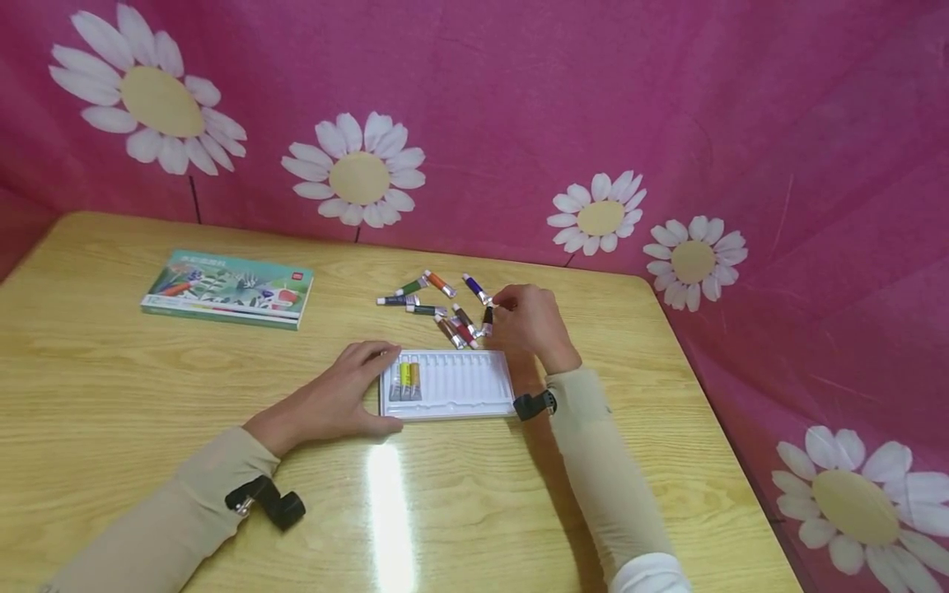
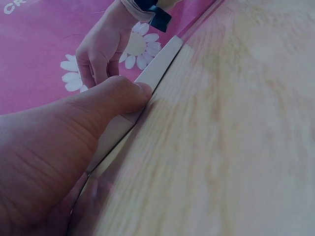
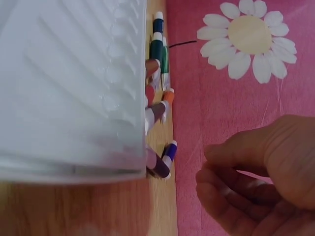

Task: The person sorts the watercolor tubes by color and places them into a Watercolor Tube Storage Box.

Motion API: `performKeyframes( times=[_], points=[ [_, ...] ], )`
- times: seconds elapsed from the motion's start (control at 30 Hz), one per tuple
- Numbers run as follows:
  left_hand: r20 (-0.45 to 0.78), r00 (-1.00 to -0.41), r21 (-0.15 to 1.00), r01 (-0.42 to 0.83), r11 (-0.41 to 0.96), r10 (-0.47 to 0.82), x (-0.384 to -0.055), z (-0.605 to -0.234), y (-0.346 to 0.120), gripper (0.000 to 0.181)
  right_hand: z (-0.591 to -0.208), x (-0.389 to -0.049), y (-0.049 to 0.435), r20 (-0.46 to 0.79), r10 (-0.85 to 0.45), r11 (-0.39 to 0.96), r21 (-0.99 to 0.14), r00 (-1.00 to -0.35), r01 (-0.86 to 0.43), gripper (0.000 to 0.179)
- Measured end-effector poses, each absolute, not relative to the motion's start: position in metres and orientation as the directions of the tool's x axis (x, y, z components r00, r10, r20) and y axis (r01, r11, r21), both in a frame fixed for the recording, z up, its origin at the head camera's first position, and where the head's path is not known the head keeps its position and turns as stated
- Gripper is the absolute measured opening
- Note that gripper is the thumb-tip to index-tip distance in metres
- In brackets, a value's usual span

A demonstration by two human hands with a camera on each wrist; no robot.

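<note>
The left hand (image 1: 341, 395) had its grip clamped on the left end of a white plastic slotted tray (image 1: 467, 383), which sat flat on the wood-grain tabletop (image 1: 474, 511). Firm but gentle seemed smart there, just enough to stop skidding. The right hand (image 1: 535, 321) had its grip together, thumb to fingers, nothing visible between, right beside a small dark paint tube (image 1: 487, 319) past the tray's far edge. For a pickup, I figured opening slightly and pinching mid-body beat grabbing the cap, without knocking the purple-blue tube (image 1: 476, 288) nearby. Matching the slotted yellow tube (image 1: 404, 375), crimped end nearest the person, looked tidiest.
</note>
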State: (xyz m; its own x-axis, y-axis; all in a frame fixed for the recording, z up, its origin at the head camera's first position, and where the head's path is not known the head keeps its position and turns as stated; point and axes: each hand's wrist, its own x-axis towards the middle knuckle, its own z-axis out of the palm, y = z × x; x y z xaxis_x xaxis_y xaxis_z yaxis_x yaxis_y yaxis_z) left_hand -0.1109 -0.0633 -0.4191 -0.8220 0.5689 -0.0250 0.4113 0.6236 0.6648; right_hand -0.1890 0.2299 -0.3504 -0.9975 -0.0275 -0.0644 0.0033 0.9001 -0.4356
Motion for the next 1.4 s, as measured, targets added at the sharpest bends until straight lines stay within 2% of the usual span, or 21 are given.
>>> performKeyframes(
  times=[0.3,0.67,1.13,1.4],
  points=[
    [-0.024,-0.820,0.664,0.415,0.623,0.572,-0.111,-0.420,-0.063,0.110,-0.357,-0.189,0.231,-0.083,-0.015,0.886,-0.464,-0.996,0.025,0.021],
    [-0.017,-0.819,0.660,0.421,0.622,0.573,-0.111,-0.421,-0.064,0.111,-0.362,-0.189,0.221,-0.043,-0.173,0.894,-0.426,-0.984,-0.138,0.020],
    [-0.014,-0.819,0.659,0.423,0.621,0.574,-0.110,-0.420,-0.064,0.111,-0.361,-0.193,0.222,-0.061,-0.341,0.891,-0.339,-0.938,-0.302,0.019],
    [0.006,-0.819,0.664,0.433,0.610,0.574,-0.111,-0.420,-0.064,0.111,-0.360,-0.193,0.223,-0.072,-0.391,0.885,-0.303,-0.918,-0.353,0.019]
  ],
)
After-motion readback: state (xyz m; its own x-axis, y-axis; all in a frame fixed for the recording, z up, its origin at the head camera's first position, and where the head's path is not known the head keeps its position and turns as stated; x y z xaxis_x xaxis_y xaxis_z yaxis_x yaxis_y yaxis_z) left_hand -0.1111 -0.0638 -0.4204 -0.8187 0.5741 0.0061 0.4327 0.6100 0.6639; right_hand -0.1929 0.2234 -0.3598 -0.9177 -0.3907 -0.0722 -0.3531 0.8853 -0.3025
